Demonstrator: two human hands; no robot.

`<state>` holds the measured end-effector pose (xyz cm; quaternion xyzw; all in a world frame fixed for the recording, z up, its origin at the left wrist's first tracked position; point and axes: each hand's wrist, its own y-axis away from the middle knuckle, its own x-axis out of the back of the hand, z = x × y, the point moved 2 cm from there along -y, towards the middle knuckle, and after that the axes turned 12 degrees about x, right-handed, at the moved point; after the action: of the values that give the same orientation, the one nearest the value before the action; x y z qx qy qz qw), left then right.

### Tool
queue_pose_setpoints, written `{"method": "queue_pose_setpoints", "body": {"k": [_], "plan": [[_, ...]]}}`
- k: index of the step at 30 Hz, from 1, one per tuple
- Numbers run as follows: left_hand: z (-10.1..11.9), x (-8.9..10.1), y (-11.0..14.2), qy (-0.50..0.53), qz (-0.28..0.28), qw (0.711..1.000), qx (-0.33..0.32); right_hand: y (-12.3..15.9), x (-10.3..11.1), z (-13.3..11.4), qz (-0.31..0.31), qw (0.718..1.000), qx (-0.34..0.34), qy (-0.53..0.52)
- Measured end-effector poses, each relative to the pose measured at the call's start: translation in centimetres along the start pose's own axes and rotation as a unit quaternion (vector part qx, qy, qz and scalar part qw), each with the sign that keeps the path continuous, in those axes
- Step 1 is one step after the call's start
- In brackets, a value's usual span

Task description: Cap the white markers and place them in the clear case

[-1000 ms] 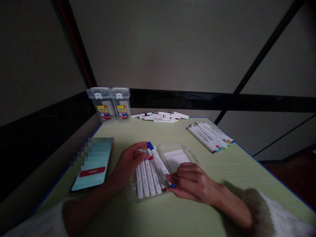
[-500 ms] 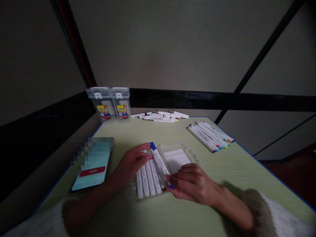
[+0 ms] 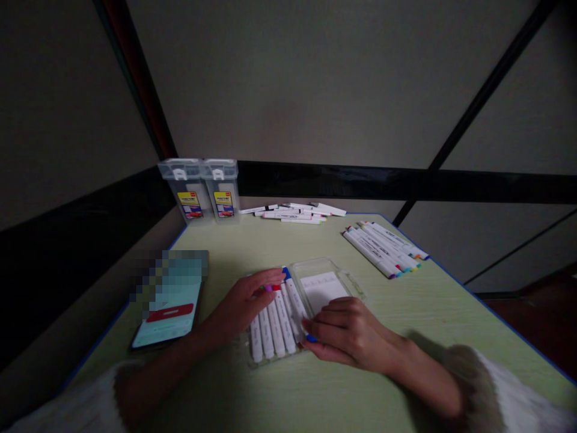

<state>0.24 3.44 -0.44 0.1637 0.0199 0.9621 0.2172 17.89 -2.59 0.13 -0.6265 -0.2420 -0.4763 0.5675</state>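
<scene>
A clear plastic case [image 3: 345,281] lies opened flat on the table, a white paper slip in its right half. Several white markers [image 3: 265,325] lie side by side in the left half. My right hand [image 3: 349,331] pinches the near end of a blue-capped marker [image 3: 295,300], which slants over the right side of that row. My left hand [image 3: 247,300] rests over the far ends of the row, its fingers stretched toward the marker's far blue end and touching it. Its fingers partly hide the coloured caps beneath.
On the left lies a phone [image 3: 174,307] with a lit screen. Two lidded clear boxes [image 3: 224,201] stand at the back left. A loose pile of markers [image 3: 293,213] lies along the back edge, and a neater group of markers [image 3: 383,249] at the right.
The blue-capped marker's far end has swung right and lowered toward the case. My left hand has shifted right with it, its fingers straightening. My right hand stays at the near end.
</scene>
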Motion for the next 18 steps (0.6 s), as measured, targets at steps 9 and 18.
{"method": "queue_pose_setpoints", "body": {"k": [9, 18], "plan": [[0.3, -0.1, 0.4, -0.067, 0.013, 0.998, 0.0, -0.2, 0.0, 0.3, -0.038, 0.999, 0.002, -0.028], [0.6, 0.0, 0.6, -0.101, 0.005, 0.995, 0.01, 0.4, 0.6, 1.3, -0.05, 0.996, -0.037, -0.065]]}}
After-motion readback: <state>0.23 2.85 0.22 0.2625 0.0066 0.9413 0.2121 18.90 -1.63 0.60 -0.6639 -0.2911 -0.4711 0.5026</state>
